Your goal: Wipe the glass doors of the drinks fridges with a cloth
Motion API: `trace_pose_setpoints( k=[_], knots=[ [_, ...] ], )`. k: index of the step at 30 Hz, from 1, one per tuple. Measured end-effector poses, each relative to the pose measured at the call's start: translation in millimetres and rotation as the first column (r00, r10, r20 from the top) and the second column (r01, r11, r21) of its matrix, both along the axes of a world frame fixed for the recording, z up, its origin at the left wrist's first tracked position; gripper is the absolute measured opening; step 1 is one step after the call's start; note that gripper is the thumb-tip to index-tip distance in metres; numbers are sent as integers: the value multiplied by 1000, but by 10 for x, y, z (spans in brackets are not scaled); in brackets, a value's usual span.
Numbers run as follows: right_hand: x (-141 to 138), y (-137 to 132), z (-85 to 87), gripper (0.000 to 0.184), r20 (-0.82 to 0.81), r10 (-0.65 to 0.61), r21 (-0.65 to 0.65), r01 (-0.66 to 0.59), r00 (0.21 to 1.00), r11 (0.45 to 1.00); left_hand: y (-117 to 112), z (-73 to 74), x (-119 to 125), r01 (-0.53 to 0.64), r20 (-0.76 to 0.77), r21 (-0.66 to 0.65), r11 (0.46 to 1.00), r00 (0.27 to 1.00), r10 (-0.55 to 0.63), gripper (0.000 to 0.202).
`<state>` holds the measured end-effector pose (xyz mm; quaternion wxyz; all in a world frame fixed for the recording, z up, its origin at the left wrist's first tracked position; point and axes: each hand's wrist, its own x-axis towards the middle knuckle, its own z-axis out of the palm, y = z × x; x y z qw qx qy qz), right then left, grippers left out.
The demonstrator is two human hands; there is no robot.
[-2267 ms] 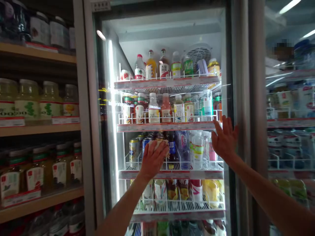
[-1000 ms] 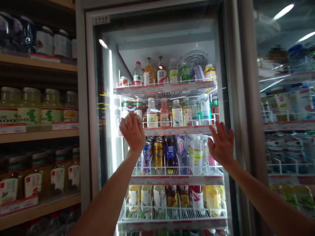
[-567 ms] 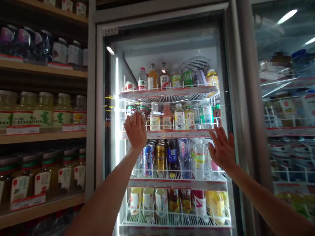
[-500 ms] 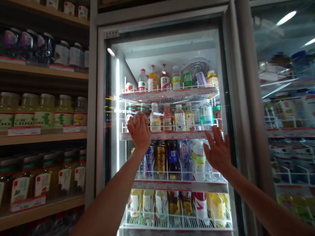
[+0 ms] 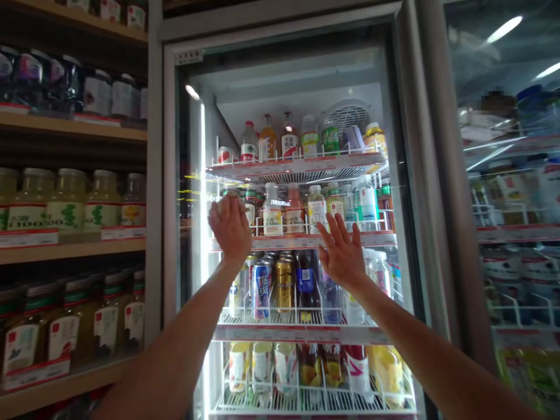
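Against the glass door [image 5: 306, 70] of the drinks cooler, our left hand [image 5: 230, 228] has its grip clenched around a pale wad [image 5: 220, 205]. Only a crumpled edge of the wad shows above the knuckles, and we cannot tell whether it is cloth or paper. The hand presses it to the pane level with the second wire shelf [image 5: 306, 240], near the door's left side, with the forearm stretched up from the lower left. Our right hand [image 5: 341, 255] has its grip released. Its palm faces the glass and its spread fingers point up toward that shelf's red price strip. It holds nothing, and we cannot tell whether the palm touches the pane. Both arms are bare.

Behind the glass, between and just below the hands, containers stand in a row on the third shelf [image 5: 301, 333]. We see a blue can [image 5: 261, 290], a gold can [image 5: 284, 286], a dark bottle [image 5: 305, 280] with a blue label, then clear plastic bottles [image 5: 378, 271]. The second shelf carries capped plastic bottles of pale, pink and yellow drinks. The top shelf [image 5: 297, 166] holds more, among them an orange bottle [image 5: 268, 137], in front of a round fan grille [image 5: 345, 114]. The lowest shelf [image 5: 306, 402] holds squat bottles [image 5: 262, 364] of yellow and dark drink. All the racks are white wire. Left of the cooler, wooden shelves [image 5: 74, 248] carry glass jars [image 5: 65, 198] with yellowish contents and paper labels. To the right stands a neighbouring cooler [image 5: 516, 204], its pane bright with reflections.
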<state>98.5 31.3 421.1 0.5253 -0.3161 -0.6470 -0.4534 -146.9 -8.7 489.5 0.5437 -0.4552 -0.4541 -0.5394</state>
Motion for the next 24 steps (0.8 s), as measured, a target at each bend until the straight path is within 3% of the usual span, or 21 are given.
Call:
trace_pose_setpoints(
  k=[4, 6, 10, 12, 13, 15, 17, 20, 22, 24],
  knots=[
    [-20, -13, 6, 48, -4, -2, 4, 2, 1000, 1000, 74, -115, 383, -4, -360, -122, 992, 932, -40, 40],
    [-23, -15, 7, 48, -8, -4, 2, 4, 1000, 1000, 65, -60, 351, 7, -407, -155, 988, 911, -70, 40],
    [-27, -15, 4, 49, -7, -19, -12, 18, 1000, 1000, 6, 225, -35, 67, -71, -22, 998, 995, -68, 42],
    [-29, -12, 3, 50, -7, -24, -15, 24, 1000, 1000, 14, 299, -64, 69, 24, 26, 997, 997, -69, 44],
    [-30, -10, 2, 50, -8, -25, -12, 25, 1000, 1000, 26, 296, -2, 70, 2, 13, 997, 998, -70, 44],
    [-29, -5, -1, 50, -7, -28, -10, 28, 1000, 1000, 53, 233, 217, 68, -165, -75, 995, 983, -80, 42],
    [-28, -2, -4, 50, -7, -29, -10, 29, 1000, 1000, 68, 162, 413, 40, -382, -184, 982, 918, -109, 40],
    [-31, -3, -6, 50, -8, -28, -5, 28, 1000, 1000, 47, 187, 386, 2, -529, -259, 966, 836, -144, 39],
    [-35, -9, -4, 50, -11, -31, -1, 31, 999, 1000, 21, 295, 188, 47, -420, -212, 976, 898, -134, 40],
    [-38, -14, -1, 49, -12, -36, -1, 36, 999, 999, 14, 407, 18, 114, -173, -93, 989, 976, -128, 43]
  ],
)
